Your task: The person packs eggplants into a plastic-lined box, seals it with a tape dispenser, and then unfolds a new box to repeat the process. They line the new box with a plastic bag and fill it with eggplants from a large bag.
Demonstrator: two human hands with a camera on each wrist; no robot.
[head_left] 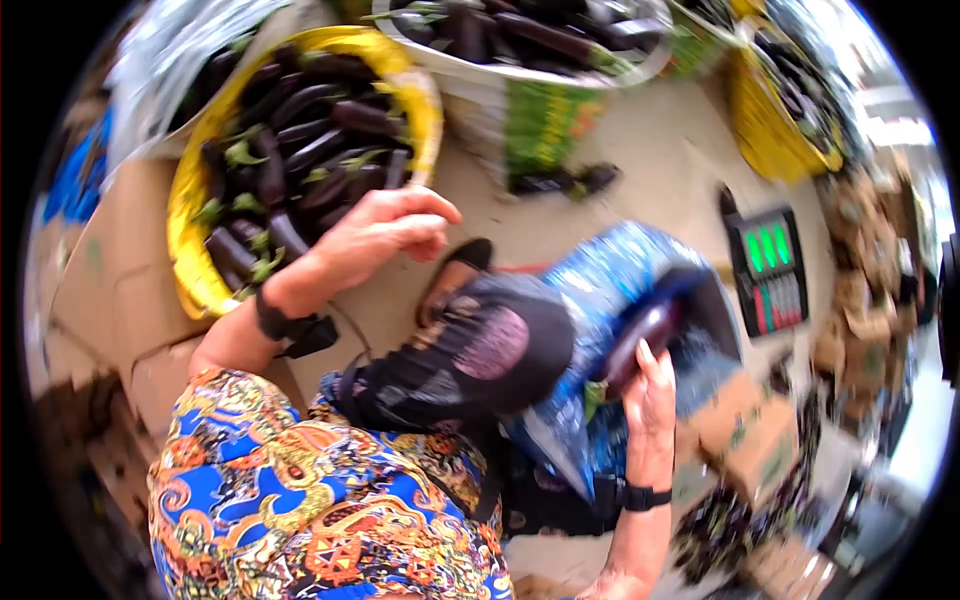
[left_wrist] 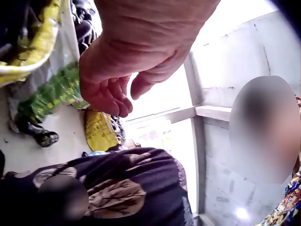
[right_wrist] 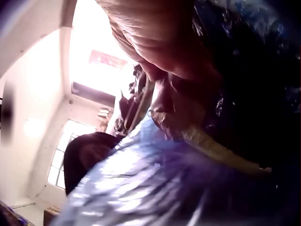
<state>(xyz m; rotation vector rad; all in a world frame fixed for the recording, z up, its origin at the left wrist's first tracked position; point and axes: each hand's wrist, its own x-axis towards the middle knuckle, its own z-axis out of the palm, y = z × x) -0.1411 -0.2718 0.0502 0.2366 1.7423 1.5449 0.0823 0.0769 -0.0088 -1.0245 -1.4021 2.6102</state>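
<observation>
My right hand point(head_left: 652, 393) grips a dark purple eggplant point(head_left: 643, 338) by its stem half, at the mouth of a blue plastic bag point(head_left: 600, 270). The eggplant lies tilted, its green cap toward me and its round end toward the bag's opening. In the right wrist view, that hand point(right_wrist: 155, 37) is close over the shiny plastic, and deep shadow hides much of the bag's inside. My left hand point(head_left: 385, 235) holds nothing; its fingers are loosely bent in the air beside a yellow sack point(head_left: 425, 110) full of eggplants point(head_left: 310, 150). The left wrist view shows this hand point(left_wrist: 136, 61) empty too.
A white-rimmed sack point(head_left: 480, 65) of eggplants stands at the back, with loose eggplants point(head_left: 540, 184) on the floor before it. Another yellow sack point(head_left: 760, 120) is back right. A digital scale point(head_left: 770, 270) with green digits and cardboard boxes point(head_left: 748, 430) are to the right.
</observation>
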